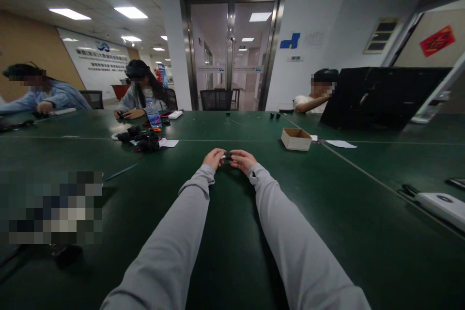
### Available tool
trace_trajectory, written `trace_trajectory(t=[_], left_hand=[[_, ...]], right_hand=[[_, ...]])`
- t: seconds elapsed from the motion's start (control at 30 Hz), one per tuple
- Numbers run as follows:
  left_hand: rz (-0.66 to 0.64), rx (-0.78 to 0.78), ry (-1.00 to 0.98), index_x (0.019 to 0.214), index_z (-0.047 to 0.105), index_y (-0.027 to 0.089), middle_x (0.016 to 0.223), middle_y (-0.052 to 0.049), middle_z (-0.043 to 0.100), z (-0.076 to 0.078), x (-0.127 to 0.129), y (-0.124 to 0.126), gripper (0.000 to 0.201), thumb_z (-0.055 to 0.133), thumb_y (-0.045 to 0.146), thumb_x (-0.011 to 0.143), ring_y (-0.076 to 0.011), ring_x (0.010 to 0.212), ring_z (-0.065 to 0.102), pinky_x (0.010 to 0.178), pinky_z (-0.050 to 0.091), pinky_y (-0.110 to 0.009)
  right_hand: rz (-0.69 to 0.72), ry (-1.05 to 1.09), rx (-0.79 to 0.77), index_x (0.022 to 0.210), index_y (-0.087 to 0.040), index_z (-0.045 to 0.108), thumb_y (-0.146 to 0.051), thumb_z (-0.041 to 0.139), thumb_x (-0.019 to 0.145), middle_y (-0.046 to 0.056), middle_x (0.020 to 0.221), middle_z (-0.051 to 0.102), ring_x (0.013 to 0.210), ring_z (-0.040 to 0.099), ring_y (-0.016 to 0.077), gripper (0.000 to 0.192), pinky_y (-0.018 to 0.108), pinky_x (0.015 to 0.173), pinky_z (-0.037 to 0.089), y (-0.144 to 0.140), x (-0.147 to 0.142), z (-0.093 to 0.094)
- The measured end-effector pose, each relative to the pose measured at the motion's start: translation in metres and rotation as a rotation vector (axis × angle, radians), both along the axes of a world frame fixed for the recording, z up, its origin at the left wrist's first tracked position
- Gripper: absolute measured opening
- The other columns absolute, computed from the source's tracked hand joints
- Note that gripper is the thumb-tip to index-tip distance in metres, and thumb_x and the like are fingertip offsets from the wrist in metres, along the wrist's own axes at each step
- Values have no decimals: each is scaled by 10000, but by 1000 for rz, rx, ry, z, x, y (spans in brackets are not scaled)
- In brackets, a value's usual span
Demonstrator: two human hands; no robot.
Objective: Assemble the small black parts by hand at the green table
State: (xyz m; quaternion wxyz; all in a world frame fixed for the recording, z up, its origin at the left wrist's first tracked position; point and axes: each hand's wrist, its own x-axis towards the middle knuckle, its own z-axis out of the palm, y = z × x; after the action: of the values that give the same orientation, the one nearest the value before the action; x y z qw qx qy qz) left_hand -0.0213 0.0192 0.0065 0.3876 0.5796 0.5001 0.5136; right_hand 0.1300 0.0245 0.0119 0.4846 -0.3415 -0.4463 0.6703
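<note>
Both my arms, in grey sleeves, reach straight out over the dark green table (225,232). My left hand (213,158) is closed, its fingertips pinching a small silvery end. My right hand (244,160) faces it, also closed, with thumb and fingers at the other end. Between them a small, dark, slim piece (227,157) spans the narrow gap just above the tabletop. It is too small and too covered by fingers for me to tell its kind.
A small open cardboard box (296,141) stands right of my hands. Black parts (140,139) lie heaped at left, near a water bottle (153,115) and a thin blue stick (121,172). A black monitor (381,97) stands at right; people sit across the table.
</note>
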Motion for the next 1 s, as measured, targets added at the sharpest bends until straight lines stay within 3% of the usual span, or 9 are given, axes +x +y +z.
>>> trace_trajectory(t=[0.57,0.7,0.87,1.0], left_hand=[[-19,17,-4,894,577,131,472,37,509,0,-1,1,223,467,227,726,-63,371,413,403,331,-179],[-35,15,39,855,594,130,394,39,455,-1,-1,2,271,409,311,774,-72,351,396,391,313,-180],[4,9,-3,906,583,146,521,29,531,-2,-1,2,235,467,223,716,-65,401,435,406,336,-175],[-15,12,54,850,603,138,450,30,492,-1,-1,3,249,420,279,758,-68,369,401,397,322,-182]], right_hand=[[0,12,19,824,-176,556,16,593,606,-7,624,620,569,624,122,294,234,579,525,1,1,-2],[-6,23,36,803,-175,562,25,586,589,-16,608,603,569,625,125,294,227,565,526,0,0,-2],[-8,33,41,797,-171,567,27,593,574,-15,616,590,570,623,125,299,227,560,528,1,0,-3],[-3,29,48,791,-175,565,30,598,569,-16,631,592,561,617,117,303,232,566,532,2,0,-4]])
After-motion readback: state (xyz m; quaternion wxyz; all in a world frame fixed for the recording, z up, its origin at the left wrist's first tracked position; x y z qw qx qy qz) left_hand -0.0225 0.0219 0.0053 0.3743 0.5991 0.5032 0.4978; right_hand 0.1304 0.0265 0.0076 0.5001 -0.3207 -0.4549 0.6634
